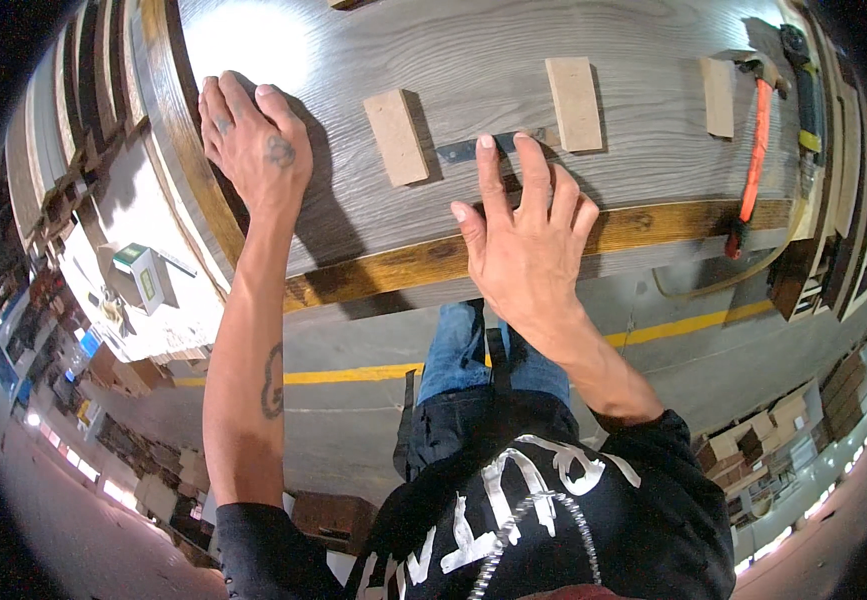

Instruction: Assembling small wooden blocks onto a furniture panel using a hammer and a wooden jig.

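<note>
A wood-grained grey panel (353, 50) with brown edge strips lies in front of me. My left hand (258, 145) rests flat near its left edge strip, fingers stretched forward and thumb a little apart. At the near edge, my right hand (528, 235) has its fingers spread and bent. Its index and middle fingertips touch a flat dark strip (459, 151), which looks like metal; the fingers partly cover it. A tan wooden block (395, 138) lies left of the strip, and a second tan block (574, 104) lies to its right.
Farther right are a third tan block (718, 97), a hammer with an orange handle (756, 150) and a dark tool with yellow bands (805, 90). A small green-and-white box (141, 277) stands left of the panel. A yellow line (358, 375) crosses the grey floor.
</note>
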Available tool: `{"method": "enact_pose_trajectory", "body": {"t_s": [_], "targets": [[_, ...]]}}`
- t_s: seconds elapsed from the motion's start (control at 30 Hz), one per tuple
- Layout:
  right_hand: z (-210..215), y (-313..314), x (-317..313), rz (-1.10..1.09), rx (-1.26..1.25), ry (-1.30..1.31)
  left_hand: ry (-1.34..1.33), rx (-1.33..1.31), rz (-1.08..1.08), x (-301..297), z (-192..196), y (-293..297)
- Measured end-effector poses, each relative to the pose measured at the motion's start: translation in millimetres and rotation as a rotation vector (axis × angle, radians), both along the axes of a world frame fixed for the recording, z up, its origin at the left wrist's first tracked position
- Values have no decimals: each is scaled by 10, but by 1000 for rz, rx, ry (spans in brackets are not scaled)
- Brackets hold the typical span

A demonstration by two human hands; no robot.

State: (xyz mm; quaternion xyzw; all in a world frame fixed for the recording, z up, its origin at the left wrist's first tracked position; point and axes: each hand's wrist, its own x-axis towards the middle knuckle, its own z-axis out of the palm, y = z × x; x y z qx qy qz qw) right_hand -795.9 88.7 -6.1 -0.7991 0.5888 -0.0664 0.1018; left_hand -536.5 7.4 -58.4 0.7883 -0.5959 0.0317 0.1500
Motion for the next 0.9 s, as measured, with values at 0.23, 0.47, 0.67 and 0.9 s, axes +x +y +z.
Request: {"method": "enact_pose_trajectory", "body": {"t_s": [0.23, 0.47, 0.67, 0.9], "targets": [[-8, -4, -27, 15, 6, 4, 6, -8, 1, 21, -14, 24], [-12, 13, -36, 17, 7, 53, 10, -63, -52, 6, -10, 5], [-32, 10, -46, 40, -7, 44, -6, -70, -59, 48, -21, 47], [-26, 30, -71, 49, 11, 54, -133, 7, -1, -69, 51, 29]]}}
